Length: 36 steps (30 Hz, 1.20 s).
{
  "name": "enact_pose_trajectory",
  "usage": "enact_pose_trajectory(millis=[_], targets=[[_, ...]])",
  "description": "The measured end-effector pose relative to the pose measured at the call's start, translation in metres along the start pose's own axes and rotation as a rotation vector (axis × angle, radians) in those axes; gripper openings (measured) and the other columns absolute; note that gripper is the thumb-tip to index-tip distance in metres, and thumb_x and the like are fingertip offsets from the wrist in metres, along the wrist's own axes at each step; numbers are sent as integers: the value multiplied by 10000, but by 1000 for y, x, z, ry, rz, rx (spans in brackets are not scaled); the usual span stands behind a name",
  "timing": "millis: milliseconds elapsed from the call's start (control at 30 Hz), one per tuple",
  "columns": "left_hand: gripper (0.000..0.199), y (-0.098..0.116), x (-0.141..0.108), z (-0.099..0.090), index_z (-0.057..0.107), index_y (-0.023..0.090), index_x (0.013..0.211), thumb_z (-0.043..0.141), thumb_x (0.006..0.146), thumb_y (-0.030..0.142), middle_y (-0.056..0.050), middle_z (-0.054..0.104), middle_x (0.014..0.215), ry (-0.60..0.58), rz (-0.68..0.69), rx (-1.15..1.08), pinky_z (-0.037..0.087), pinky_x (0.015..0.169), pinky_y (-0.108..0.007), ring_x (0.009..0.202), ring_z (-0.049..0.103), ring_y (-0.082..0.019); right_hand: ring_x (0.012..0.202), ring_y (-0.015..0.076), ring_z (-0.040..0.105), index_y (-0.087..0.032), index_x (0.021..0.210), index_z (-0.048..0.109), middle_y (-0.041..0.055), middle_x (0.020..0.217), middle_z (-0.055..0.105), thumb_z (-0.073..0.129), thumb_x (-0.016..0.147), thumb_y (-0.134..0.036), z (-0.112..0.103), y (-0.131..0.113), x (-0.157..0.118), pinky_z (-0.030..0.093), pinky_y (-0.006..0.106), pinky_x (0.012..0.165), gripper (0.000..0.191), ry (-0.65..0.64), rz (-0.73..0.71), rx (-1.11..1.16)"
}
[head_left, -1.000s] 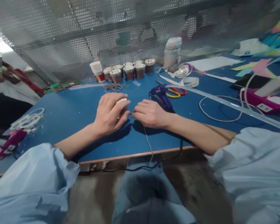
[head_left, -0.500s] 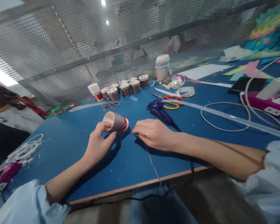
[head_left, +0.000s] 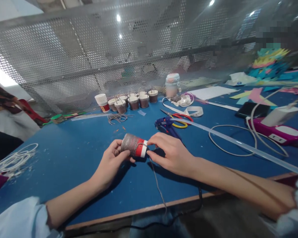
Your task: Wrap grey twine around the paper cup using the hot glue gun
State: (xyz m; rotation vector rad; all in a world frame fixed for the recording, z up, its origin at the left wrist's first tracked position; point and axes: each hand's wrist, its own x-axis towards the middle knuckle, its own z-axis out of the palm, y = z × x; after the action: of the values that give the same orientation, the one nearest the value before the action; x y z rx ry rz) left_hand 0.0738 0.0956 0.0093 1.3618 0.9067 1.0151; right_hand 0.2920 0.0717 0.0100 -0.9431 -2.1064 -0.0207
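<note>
A paper cup [head_left: 132, 144], mostly wrapped in grey cord, lies on its side in the air over the blue table. Its red and white end shows bare on the right. My left hand [head_left: 114, 160] grips the wrapped wide end, thumb in front. At the other end, the fingers of my right hand [head_left: 170, 152] pinch close to the white rim, by the cord. Loose grey cord [head_left: 157, 183] hangs from there across the table and over its front edge.
Behind stand several wrapped cups [head_left: 134, 101], a cup stack [head_left: 102, 102] and a bottle [head_left: 172, 85]. A blue glue gun [head_left: 166, 125], scissors [head_left: 180, 123], white cable and purple power strip [head_left: 278, 130] lie right. Coiled white cord [head_left: 13, 158] is left.
The cup has turned, so its wrapped side and red end now face the view. My right hand has come to the cup's end. The view has shifted slightly.
</note>
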Motion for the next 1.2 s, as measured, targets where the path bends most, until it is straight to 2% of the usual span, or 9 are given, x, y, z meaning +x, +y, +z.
enact_pose_trajectory(millis=[167, 367, 667, 867, 1033, 1200], targets=[[258, 0, 3, 6, 561, 160, 895, 731, 718, 240, 13, 643, 790, 41, 16, 56, 512, 658, -234, 679, 597, -102, 820, 201, 576, -163, 958, 566, 95, 918, 631, 554, 884, -257, 8, 1, 2, 480, 333, 718, 121, 14, 11, -28], [316, -1, 3, 8, 559, 149, 907, 749, 691, 278, 20, 628, 787, 86, 43, 149, 477, 656, -225, 697, 571, -109, 825, 189, 582, -165, 955, 590, 88, 912, 634, 540, 905, -241, 11, -7, 3, 483, 327, 731, 104, 32, -14, -16], [236, 3, 1, 11, 585, 144, 828, 714, 700, 296, 24, 601, 742, 95, 155, 300, 436, 653, -219, 695, 537, -121, 749, 160, 571, -158, 866, 602, 66, 835, 644, 541, 906, -212, 14, -10, 3, 438, 294, 676, 91, 78, -35, -25], [214, 0, -1, 10, 566, 145, 762, 686, 728, 320, 35, 536, 675, 100, 197, 414, 398, 594, -210, 641, 478, -111, 715, 150, 571, -153, 835, 605, 57, 788, 653, 518, 913, -203, 14, -11, 3, 388, 282, 650, 127, 82, -67, -89], [181, -1, -1, 10, 596, 143, 792, 670, 735, 298, 20, 569, 706, 86, 237, 418, 419, 615, -213, 660, 506, -121, 644, 127, 545, -157, 757, 588, 32, 721, 647, 510, 898, -172, 16, -14, 3, 363, 283, 653, 163, 63, -111, -121], [179, -2, -1, 10, 611, 138, 817, 668, 738, 289, 10, 591, 726, 85, 242, 401, 444, 633, -222, 674, 530, -129, 661, 131, 561, -161, 762, 592, 30, 729, 651, 502, 890, -152, 17, -16, 2, 362, 288, 665, 156, 62, -219, -155]])
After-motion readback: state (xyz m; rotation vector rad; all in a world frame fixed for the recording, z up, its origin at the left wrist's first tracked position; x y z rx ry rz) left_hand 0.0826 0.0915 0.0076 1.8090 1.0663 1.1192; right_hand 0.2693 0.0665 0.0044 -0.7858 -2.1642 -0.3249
